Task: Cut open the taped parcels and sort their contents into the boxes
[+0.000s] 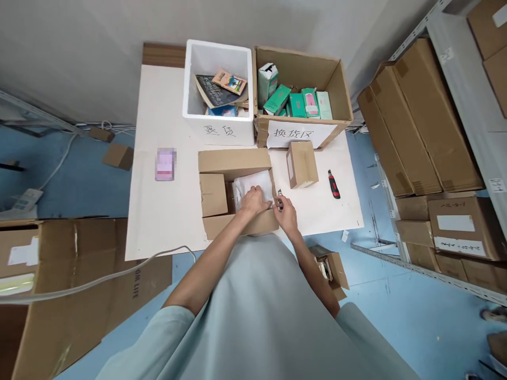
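From the head view, I have the rectangular brown cardboard carton [216,227] open and unsealed at the white bench's [170,221] near edge, a flat white packet [264,182] inside. My left hand [253,200] touches the packet, grip unclear; my right hand [287,214] pinches a small silvery object [279,199].

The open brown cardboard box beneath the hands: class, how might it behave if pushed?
The open brown cardboard box would probably slide rather than tip, being broad and low. Its thin, unfastened flaps may bend easily. The flat white packet inside doesn't fill it and may shift.
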{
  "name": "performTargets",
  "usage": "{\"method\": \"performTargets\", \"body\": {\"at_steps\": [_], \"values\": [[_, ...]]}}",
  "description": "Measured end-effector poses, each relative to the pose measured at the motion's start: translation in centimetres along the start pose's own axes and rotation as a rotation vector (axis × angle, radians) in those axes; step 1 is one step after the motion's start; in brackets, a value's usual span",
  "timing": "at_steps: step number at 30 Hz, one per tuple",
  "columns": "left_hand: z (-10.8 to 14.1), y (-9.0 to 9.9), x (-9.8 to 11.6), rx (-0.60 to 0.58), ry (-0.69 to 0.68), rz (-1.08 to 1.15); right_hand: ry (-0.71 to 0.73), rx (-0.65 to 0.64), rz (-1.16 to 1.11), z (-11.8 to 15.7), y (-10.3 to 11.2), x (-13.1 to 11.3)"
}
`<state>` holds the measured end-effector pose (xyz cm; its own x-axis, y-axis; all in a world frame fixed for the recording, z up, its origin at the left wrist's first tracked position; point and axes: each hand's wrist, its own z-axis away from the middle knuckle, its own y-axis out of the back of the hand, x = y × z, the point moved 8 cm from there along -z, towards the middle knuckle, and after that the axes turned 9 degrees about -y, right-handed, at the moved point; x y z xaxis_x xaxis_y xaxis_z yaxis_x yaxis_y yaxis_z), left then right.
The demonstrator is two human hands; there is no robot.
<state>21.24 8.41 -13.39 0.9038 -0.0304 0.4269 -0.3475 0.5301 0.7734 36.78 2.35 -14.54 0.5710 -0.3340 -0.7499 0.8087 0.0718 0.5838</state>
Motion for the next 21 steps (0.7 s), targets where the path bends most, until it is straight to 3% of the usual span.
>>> {"method": "performTargets", "body": {"at_steps": [5,13,17,21], "values": [[-0.9,-1.0,-0.8,-0.075,0.070,-0.055,-0.004,0.006,0.041,0.3,-0.5,0.0],[-2.1,-1.0,-1.2,-0.086,-0.088,-0.125,0.009,-0.017,0.064,0.3,-0.5,0.1],[-1.5,-0.6,-3.5,-0.112,-0.080,-0.179,0.037,-0.022,0.089,0.4,-0.3,0.2],[0.9,0.5,-6.4,-0.116,-0.073,-0.233,0.053,-0.033,0.111,0.4,-0.8,0.4]]}}
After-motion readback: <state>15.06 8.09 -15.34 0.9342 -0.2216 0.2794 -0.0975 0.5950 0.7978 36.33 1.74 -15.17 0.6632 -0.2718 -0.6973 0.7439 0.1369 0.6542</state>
